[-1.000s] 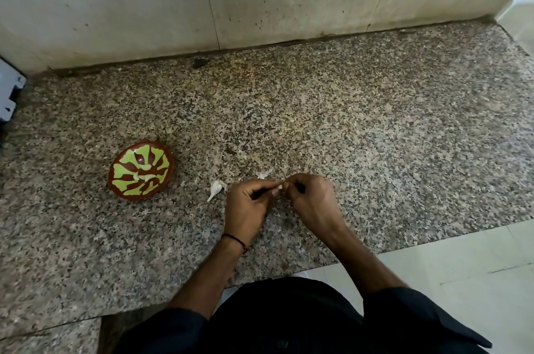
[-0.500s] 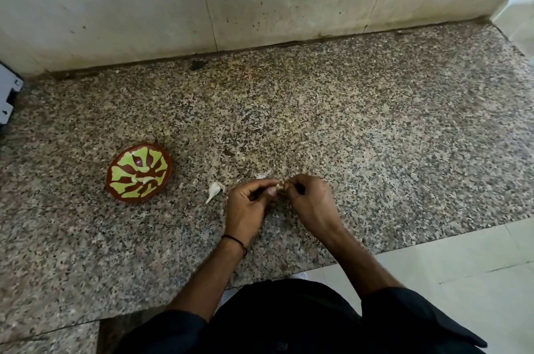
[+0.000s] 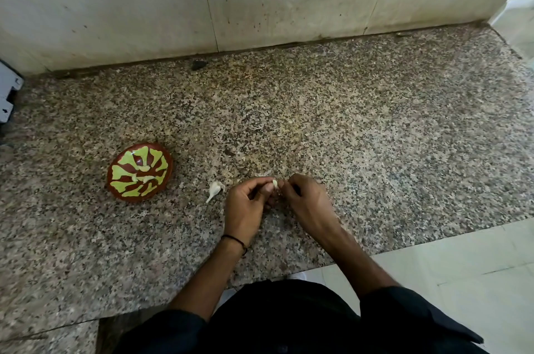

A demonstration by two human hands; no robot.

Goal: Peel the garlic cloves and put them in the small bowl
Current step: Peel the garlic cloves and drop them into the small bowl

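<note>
A small brown bowl (image 3: 114,180) with a green leaf pattern sits on the speckled granite counter (image 3: 346,128), left of my hands; a couple of pale cloves lie inside it. Between the bowl and my hands lies one unpeeled garlic clove (image 3: 215,189) with a thin tail. My left hand (image 3: 245,206) and my right hand (image 3: 309,200) meet fingertip to fingertip, and together they pinch a small pale garlic clove (image 3: 275,182). Most of that clove is hidden by the fingers.
A stained pale wall (image 3: 260,1) rises right behind the counter. A white object (image 3: 7,93) juts in at the far left edge. A dark speck (image 3: 198,65) lies at the wall's foot. Pale floor tiles (image 3: 462,281) run below the counter's front edge.
Both hands stay together on the clove with only small finger shifts. The view has tilted slightly; the bowl and the loose clove have not moved.
</note>
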